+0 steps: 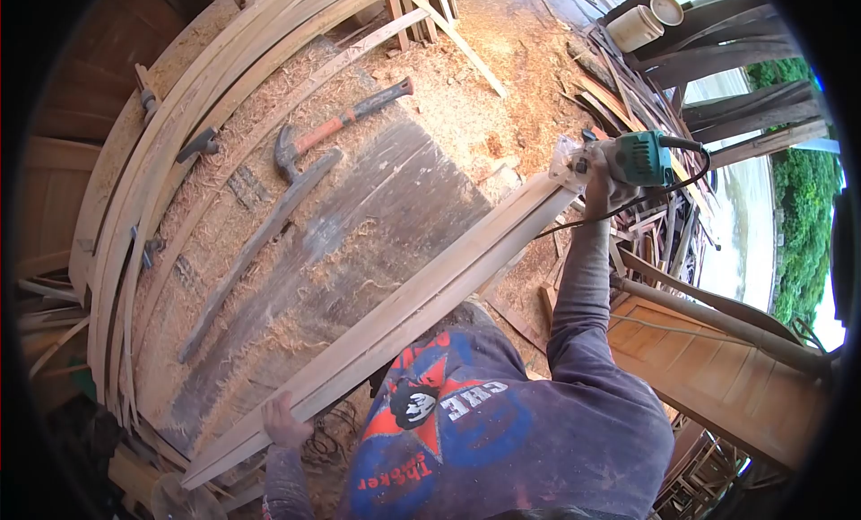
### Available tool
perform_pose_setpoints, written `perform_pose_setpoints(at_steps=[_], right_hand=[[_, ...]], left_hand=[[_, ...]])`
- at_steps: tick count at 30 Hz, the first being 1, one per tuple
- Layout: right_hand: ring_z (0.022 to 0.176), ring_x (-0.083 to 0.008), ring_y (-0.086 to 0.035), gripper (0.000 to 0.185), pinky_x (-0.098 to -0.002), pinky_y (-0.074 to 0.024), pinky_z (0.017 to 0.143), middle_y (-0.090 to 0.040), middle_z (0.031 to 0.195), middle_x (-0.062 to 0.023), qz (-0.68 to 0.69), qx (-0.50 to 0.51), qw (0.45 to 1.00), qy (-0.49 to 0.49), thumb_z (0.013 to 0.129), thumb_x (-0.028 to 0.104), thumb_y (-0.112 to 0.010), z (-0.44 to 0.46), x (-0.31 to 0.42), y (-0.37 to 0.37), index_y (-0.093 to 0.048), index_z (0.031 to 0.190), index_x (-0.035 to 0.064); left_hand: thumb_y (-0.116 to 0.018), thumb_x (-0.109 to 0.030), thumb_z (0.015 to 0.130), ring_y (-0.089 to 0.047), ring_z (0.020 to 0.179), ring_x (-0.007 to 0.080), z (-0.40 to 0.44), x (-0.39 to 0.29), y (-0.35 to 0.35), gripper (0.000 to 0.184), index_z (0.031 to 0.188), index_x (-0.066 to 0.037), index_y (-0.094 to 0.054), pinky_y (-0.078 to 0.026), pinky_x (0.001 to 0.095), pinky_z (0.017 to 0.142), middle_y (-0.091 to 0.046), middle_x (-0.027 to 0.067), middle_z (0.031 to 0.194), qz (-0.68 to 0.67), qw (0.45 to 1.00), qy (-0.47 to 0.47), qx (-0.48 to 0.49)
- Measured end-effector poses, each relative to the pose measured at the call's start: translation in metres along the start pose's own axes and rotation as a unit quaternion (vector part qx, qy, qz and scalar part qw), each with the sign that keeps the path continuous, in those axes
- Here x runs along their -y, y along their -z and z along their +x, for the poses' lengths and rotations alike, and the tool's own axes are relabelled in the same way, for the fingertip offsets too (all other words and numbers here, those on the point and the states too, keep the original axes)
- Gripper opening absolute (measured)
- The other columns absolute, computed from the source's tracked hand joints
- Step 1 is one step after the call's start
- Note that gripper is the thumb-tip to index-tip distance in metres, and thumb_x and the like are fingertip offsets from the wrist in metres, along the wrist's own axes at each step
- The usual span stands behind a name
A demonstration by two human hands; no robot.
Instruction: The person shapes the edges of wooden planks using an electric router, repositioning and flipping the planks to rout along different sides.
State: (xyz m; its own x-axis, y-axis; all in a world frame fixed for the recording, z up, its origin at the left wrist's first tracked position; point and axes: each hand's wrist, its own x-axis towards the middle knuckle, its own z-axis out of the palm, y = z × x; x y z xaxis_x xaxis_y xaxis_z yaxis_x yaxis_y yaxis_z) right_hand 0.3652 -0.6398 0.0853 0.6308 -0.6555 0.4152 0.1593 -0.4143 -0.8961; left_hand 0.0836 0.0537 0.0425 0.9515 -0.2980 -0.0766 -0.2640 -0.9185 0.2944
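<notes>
A long pale wooden piece (395, 314) with a groove along its length lies diagonally in front of me. My left hand (285, 421) grips its near-left end, with the fingers over the edge. At the far-right end, my right hand (603, 184) is wrapped round a teal power trimmer (639, 159) with a clear base. The trimmer sits at the end of the wood, and its cutting bit is hidden. A black cord (619, 211) runs from the tool past my right forearm.
A claw hammer (336, 128) and a weathered grey strip (260, 255) lie on the shaving-covered worktop (386, 197). Curved wooden strips (175, 134) with clamps (151, 248) line the left. Scrap wood (619, 99), a white bucket (635, 29) and a panelled door (708, 368) are at right.
</notes>
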Motion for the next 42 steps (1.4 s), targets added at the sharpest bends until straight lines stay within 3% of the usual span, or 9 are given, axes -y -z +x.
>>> perform_pose_setpoints(at_steps=[28,31,33,35,37,39,42], right_hand=[[0.088,-0.0233,-0.073,0.037,-0.037,-0.0601,0.083,-0.075,0.102,-0.0134,-0.009,0.015,1.0,0.021,0.078,0.004,-0.078,-0.005,-0.001,0.013,-0.071,0.112,-0.0061],[0.087,-0.0208,-0.07,0.023,-0.037,-0.0557,0.084,-0.074,0.096,-0.0073,0.006,0.033,0.997,0.065,0.077,0.01,-0.082,-0.017,0.006,0.01,-0.074,0.095,-0.0006],[0.087,-0.0201,-0.069,0.024,-0.0357,-0.0555,0.085,-0.073,0.096,-0.0075,-0.004,0.05,0.994,0.102,0.076,0.007,-0.082,-0.024,0.011,0.009,-0.072,0.097,-0.0004],[0.087,-0.0196,-0.069,0.026,-0.0354,-0.0556,0.084,-0.073,0.098,-0.0072,0.057,0.07,0.995,0.042,0.076,0.003,-0.08,-0.039,0.026,0.001,-0.072,0.1,-0.0004],[0.087,-0.0191,-0.068,0.028,-0.0356,-0.0557,0.085,-0.071,0.096,-0.0065,0.062,0.073,0.994,0.049,0.076,-0.001,-0.078,-0.053,0.037,-0.006,-0.069,0.102,-0.0002],[0.083,-0.0192,-0.067,0.025,-0.0364,-0.0557,0.083,-0.068,0.091,-0.0059,0.121,0.097,0.987,0.033,0.076,-0.004,-0.076,-0.065,0.058,-0.015,-0.066,0.099,0.0007],[0.077,-0.0168,-0.063,0.024,-0.0324,-0.0546,0.072,-0.063,0.087,-0.0054,0.143,0.14,0.98,0.014,0.078,-0.006,-0.072,-0.085,0.085,-0.022,-0.06,0.097,0.0021]], left_hand=[[-0.086,-0.017,0.059,-0.064,0.092,0.0408,0.003,-0.006,0.004,0.063,0.116,-0.006,-0.061,-0.052,0.0508,0.082,-0.066,0.0164,0.1,-0.02,0.999,0.038,0.007],[-0.088,-0.018,0.06,-0.064,0.092,0.0411,0.0,-0.003,0.001,0.063,0.116,-0.006,-0.061,-0.052,0.0507,0.082,-0.066,0.0166,0.101,-0.02,0.999,0.041,0.011],[-0.088,-0.018,0.06,-0.064,0.092,0.0412,-0.002,-0.001,0.0,0.063,0.116,-0.006,-0.06,-0.053,0.0507,0.082,-0.066,0.0165,0.101,-0.019,0.999,0.043,0.01],[-0.088,-0.019,0.061,-0.065,0.092,0.0416,-0.004,0.0,-0.001,0.062,0.116,-0.006,-0.061,-0.053,0.0507,0.082,-0.067,0.0169,0.101,-0.024,0.998,0.05,0.019],[-0.087,-0.019,0.062,-0.065,0.093,0.0419,-0.004,0.001,-0.003,0.061,0.115,-0.006,-0.061,-0.053,0.051,0.082,-0.067,0.0174,0.101,-0.023,0.998,0.048,0.013],[-0.087,-0.02,0.062,-0.064,0.094,0.0422,-0.004,0.001,-0.002,0.061,0.115,-0.006,-0.061,-0.053,0.0514,0.083,-0.067,0.0179,0.101,-0.021,0.999,0.047,0.008],[-0.085,-0.02,0.062,-0.064,0.096,0.0424,-0.004,-0.002,0.0,0.059,0.115,-0.006,-0.061,-0.052,0.0521,0.084,-0.066,0.0185,0.101,-0.018,0.998,0.056,0.019]])
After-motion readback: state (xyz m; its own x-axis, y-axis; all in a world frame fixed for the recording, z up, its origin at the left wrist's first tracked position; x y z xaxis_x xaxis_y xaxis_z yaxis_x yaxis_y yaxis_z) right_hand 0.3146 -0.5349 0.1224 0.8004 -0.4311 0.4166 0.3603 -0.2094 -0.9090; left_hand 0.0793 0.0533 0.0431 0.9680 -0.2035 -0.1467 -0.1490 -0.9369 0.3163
